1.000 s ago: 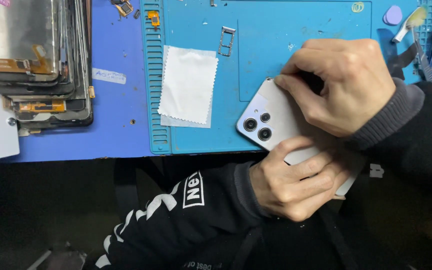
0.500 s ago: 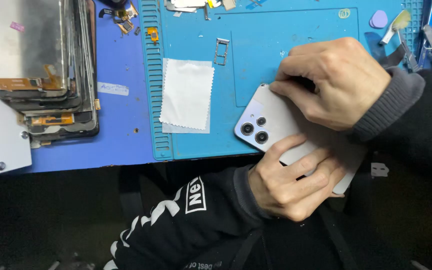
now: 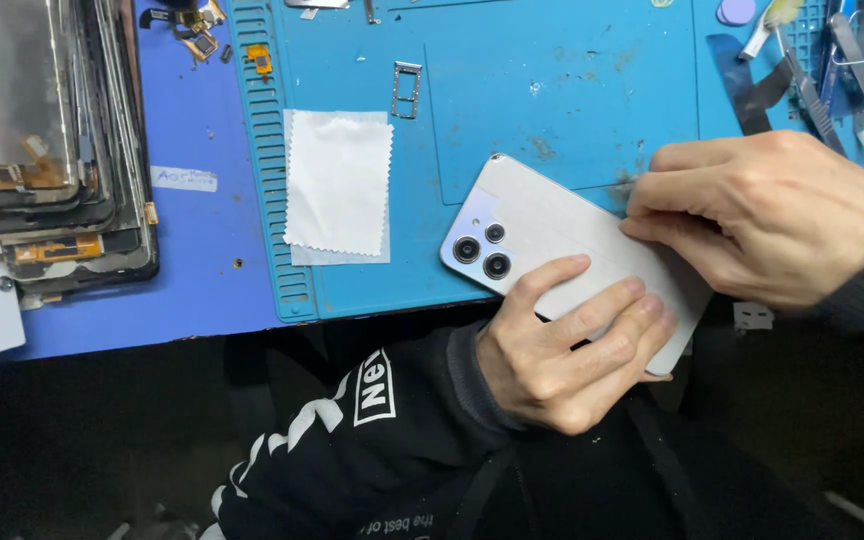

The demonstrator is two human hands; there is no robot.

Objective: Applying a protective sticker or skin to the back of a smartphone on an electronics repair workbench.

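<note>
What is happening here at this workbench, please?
A person holds a silver phone face down on a blue work mat. The left hand grips its lower edge, and the right hand presses its upper edge. A white cloth and a stack of phone screens lie to the left.

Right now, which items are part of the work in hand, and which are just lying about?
In hand:
silver phone, back up
left hand, gripping its lower edge
right hand, fingertips on its upper edge

Lying about:
white cloth
SIM tray
stack of screen panels
tweezers
blue mat
</note>
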